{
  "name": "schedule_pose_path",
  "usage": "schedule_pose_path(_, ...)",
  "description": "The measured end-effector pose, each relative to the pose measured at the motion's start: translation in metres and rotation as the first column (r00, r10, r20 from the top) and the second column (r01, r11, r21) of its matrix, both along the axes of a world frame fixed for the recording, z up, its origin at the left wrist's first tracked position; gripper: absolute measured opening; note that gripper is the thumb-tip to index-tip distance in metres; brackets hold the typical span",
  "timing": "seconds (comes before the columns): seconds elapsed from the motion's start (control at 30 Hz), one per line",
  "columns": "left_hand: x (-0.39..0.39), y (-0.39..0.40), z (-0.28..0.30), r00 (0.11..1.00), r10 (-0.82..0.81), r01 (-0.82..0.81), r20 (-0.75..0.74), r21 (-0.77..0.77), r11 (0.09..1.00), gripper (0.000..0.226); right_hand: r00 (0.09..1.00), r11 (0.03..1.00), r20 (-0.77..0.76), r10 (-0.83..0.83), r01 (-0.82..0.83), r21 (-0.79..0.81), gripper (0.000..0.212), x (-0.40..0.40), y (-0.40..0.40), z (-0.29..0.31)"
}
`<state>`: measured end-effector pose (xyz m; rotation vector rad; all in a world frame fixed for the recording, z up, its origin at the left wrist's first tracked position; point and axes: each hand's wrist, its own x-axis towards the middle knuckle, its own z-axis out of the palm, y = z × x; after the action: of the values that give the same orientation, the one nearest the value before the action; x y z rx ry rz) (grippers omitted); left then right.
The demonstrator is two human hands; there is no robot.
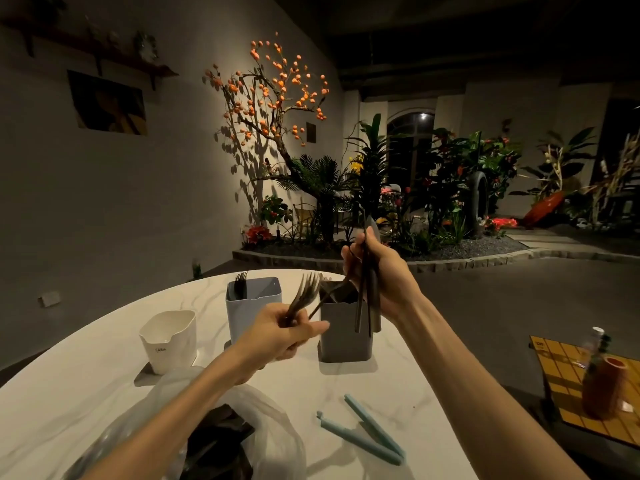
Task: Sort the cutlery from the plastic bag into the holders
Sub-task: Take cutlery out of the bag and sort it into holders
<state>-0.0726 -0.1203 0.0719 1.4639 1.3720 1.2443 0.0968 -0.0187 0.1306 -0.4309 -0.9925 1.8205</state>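
My left hand (pixel 277 336) grips a bunch of dark forks (pixel 304 296), tines up, just left of the grey holder (pixel 343 336). My right hand (pixel 377 268) holds several dark knives (pixel 367 306) upright above that holder, their lower ends hanging in front of it. One dark piece (pixel 329 296) slants between both hands. The pale blue holder (pixel 254 306) has forks in its back left corner. The white holder (pixel 169 341) stands at the left; nothing shows above its rim. The clear plastic bag (pixel 207 434) lies under my left forearm with dark cutlery inside.
A light blue bag clip (pixel 367 436) lies open on the white marble table (pixel 86 393) at front right. A low side table with a bottle (pixel 602 386) stands to the right. Plants and a lit tree stand behind.
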Motion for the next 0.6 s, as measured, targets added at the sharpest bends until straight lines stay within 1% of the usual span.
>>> schedule_pose_path(0.1,-0.004,-0.001,0.000,0.992,0.121,-0.123,0.027,0.057,0.991,0.024,0.990,0.991,0.115,-0.086,0.073,0.112,0.030,0.000,0.001,0.005)
schedule_pose_path(0.2,-0.002,0.002,0.003,0.980,0.187,-0.193,0.064,0.103,0.976,0.012,0.972,0.979,0.178,-0.156,0.128,0.161,0.032,-0.006,-0.002,0.004)
schedule_pose_path(0.23,-0.002,0.004,0.004,0.980,0.187,-0.193,0.063,0.115,0.974,0.014,0.967,0.977,0.189,-0.170,0.140,0.163,0.032,-0.007,-0.003,0.003)
schedule_pose_path(0.3,0.001,0.009,0.006,0.988,0.123,-0.134,0.090,0.118,0.984,0.021,0.959,0.972,0.209,-0.191,0.154,0.179,0.031,-0.010,-0.003,0.002)
schedule_pose_path(0.33,0.003,0.011,0.007,0.988,0.085,-0.099,0.127,0.109,0.989,0.023,0.954,0.967,0.222,-0.201,0.157,0.201,0.031,-0.011,-0.003,0.002)
schedule_pose_path(0.4,0.011,0.017,0.011,0.968,0.041,-0.060,0.247,0.070,0.996,0.024,0.941,0.955,0.256,-0.224,0.159,0.252,0.032,-0.014,-0.003,0.001)
schedule_pose_path(0.47,0.017,0.024,0.017,0.931,0.032,-0.048,0.364,0.034,0.998,0.022,0.915,0.939,0.312,-0.257,0.159,0.306,0.033,-0.014,-0.001,-0.001)
schedule_pose_path(0.5,0.019,0.029,0.019,0.919,0.032,-0.045,0.393,0.024,0.999,0.022,0.904,0.932,0.337,-0.263,0.149,0.330,0.034,-0.015,0.003,-0.003)
schedule_pose_path(0.6,0.021,0.043,0.026,0.911,0.017,-0.016,0.413,-0.008,1.000,0.024,0.890,0.925,0.388,-0.239,0.087,0.370,0.039,-0.016,0.022,-0.008)
